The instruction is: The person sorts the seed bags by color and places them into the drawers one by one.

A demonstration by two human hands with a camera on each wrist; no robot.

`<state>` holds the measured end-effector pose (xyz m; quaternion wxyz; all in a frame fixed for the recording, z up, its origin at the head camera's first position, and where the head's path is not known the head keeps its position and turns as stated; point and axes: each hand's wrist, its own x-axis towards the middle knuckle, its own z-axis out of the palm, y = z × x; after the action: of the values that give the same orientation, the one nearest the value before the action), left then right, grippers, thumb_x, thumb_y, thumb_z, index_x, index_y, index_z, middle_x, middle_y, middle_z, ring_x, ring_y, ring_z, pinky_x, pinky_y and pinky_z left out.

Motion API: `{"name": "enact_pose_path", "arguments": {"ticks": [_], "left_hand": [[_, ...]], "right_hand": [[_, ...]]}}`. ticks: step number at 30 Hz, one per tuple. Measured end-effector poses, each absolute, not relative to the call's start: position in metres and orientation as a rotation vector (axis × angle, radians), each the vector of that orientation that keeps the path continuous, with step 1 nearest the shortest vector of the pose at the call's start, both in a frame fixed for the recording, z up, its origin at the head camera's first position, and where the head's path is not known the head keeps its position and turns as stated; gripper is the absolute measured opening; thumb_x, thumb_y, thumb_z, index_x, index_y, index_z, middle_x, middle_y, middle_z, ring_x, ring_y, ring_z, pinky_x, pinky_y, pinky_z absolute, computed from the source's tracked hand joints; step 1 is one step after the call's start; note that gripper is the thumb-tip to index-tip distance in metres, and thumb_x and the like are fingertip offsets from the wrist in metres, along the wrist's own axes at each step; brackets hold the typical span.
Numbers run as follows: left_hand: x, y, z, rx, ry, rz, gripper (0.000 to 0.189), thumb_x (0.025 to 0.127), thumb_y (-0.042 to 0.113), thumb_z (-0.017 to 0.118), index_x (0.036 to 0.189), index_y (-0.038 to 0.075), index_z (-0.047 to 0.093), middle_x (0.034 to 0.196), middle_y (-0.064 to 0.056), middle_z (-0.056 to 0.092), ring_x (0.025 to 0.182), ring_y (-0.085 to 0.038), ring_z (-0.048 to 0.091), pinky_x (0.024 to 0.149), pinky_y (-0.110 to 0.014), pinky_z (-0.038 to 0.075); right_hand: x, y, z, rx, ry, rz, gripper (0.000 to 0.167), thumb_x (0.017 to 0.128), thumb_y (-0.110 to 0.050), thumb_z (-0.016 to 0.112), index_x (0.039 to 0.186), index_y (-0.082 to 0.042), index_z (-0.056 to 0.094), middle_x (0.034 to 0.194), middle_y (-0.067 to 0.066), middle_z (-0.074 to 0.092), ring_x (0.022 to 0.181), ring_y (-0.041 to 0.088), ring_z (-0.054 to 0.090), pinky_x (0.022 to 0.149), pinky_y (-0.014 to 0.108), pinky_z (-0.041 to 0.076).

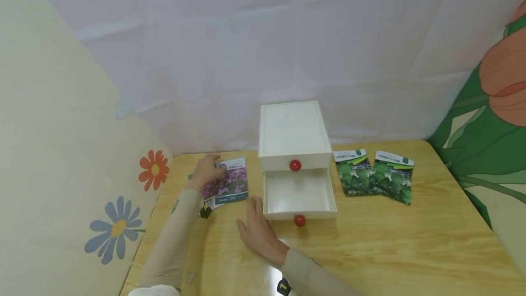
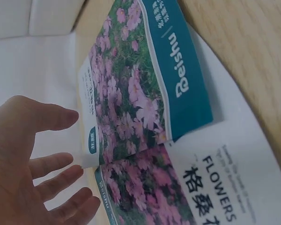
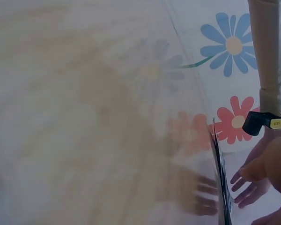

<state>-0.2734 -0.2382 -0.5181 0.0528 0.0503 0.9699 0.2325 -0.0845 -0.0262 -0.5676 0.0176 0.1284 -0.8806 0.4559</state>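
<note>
My left hand (image 1: 207, 172) is over the left edge of two overlapping flower seed packets, thumb and fingers spread apart. The upper packet (image 2: 131, 89) shows pink flowers and a teal band; the lower packet (image 2: 215, 173) sticks out from beneath it, with a white end. In the left wrist view the fingertips are right at the packets' edge. My right hand (image 1: 260, 234) hovers with loose fingers by the front left corner of the pulled-out lower drawer (image 1: 300, 193). This drawer belongs to a white drawer box (image 1: 293, 127).
Two green seed packets (image 1: 353, 172) overlap to the right of the drawer box. Red knobs (image 1: 295, 165) mark both drawers; the upper one is closed. A wooden table (image 1: 390, 241) meets a white cloth wall (image 1: 230, 58) behind and flowered panels at both sides.
</note>
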Motion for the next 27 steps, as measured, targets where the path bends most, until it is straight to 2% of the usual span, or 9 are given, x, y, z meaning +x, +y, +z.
{"name": "enact_pose_path", "arguments": {"ticks": [3,6,10,17,27], "left_hand": [[-0.272,-0.238,-0.519,0.13,2.933,0.679,0.071,0.095,0.029,0.073,0.152,-0.006,0.051,0.153,-0.031,0.052,0.142,-0.052,0.049,0.122,-0.066,0.04],[-0.271,-0.238,-0.521,0.099,2.918,0.652,0.076,0.092,0.031,0.076,0.154,-0.005,0.048,0.154,-0.03,0.05,0.141,-0.051,0.049,0.122,-0.066,0.04],[-0.274,-0.238,-0.525,0.075,2.907,0.612,0.083,0.09,0.035,0.08,0.155,-0.004,0.047,0.155,-0.029,0.049,0.14,-0.05,0.05,0.122,-0.066,0.041],[-0.279,-0.234,-0.529,0.109,2.935,0.541,0.08,0.088,0.038,0.083,0.149,-0.005,0.053,0.146,-0.029,0.055,0.13,-0.048,0.057,0.117,-0.065,0.047],[-0.276,-0.233,-0.525,0.068,2.913,0.586,0.075,0.087,0.035,0.084,0.144,-0.006,0.058,0.139,-0.027,0.058,0.124,-0.043,0.059,0.114,-0.062,0.05]], "right_hand": [[-0.091,-0.03,-0.568,0.378,-2.738,1.418,0.073,0.101,-0.017,0.071,0.158,0.009,0.033,0.151,0.025,0.037,0.111,0.034,0.066,0.097,0.044,0.065],[-0.1,-0.035,-0.568,0.349,-2.724,1.422,0.075,0.1,-0.013,0.072,0.157,0.015,0.032,0.147,0.029,0.039,0.129,0.038,0.056,0.112,0.049,0.056],[-0.112,-0.042,-0.567,0.299,-2.7,1.418,0.075,0.097,-0.01,0.074,0.155,0.017,0.034,0.142,0.03,0.044,0.133,0.039,0.047,0.119,0.051,0.048],[-0.124,-0.051,-0.569,0.217,-2.697,1.341,0.071,0.094,-0.009,0.076,0.15,0.016,0.041,0.133,0.027,0.052,0.124,0.038,0.049,0.109,0.051,0.052],[-0.142,-0.058,-0.576,0.078,-2.445,1.521,0.039,0.088,0.008,0.071,0.125,0.015,0.062,0.108,0.027,0.062,0.096,0.032,0.058,0.087,0.047,0.056]]}}
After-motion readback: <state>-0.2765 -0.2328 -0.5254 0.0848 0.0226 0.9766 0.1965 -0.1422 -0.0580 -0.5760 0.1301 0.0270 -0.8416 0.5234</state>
